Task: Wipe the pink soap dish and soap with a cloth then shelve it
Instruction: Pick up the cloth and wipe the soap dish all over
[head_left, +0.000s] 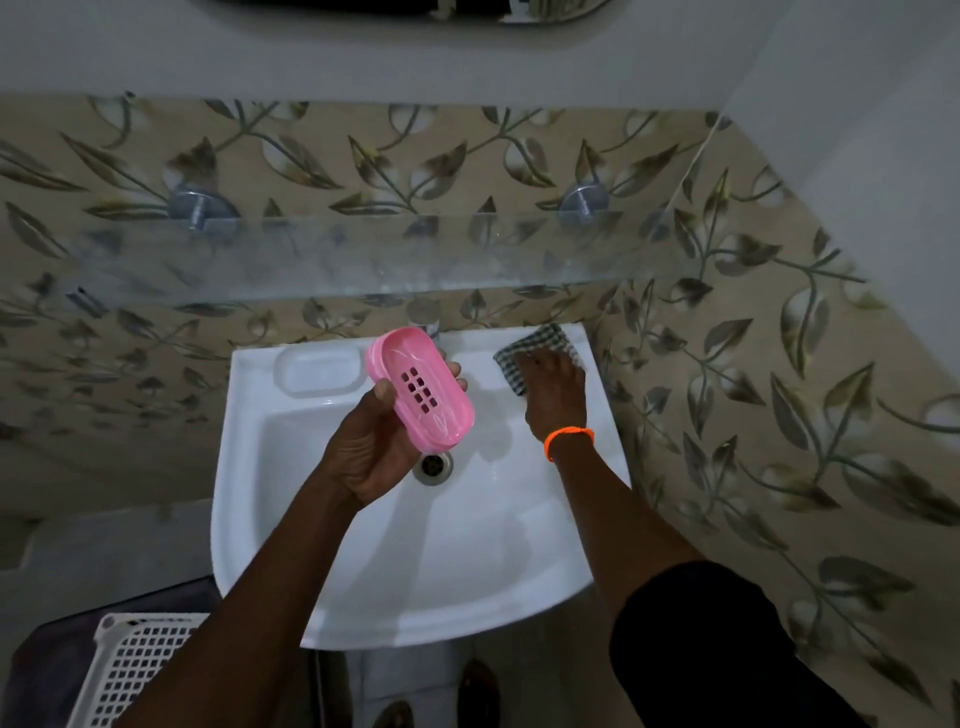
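Pink soap dish (420, 389) sits held in the left hand (363, 452); the right hand (553, 395), at three o'clock, should pinch the checked cloth (540, 345) firmly before wiping

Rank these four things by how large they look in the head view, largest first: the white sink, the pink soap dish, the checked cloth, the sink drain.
1. White sink.
2. Pink soap dish, though it is raised nearer the camera, which flatters it.
3. Checked cloth, partly hidden under the right hand, so its full size is unsure.
4. Sink drain.
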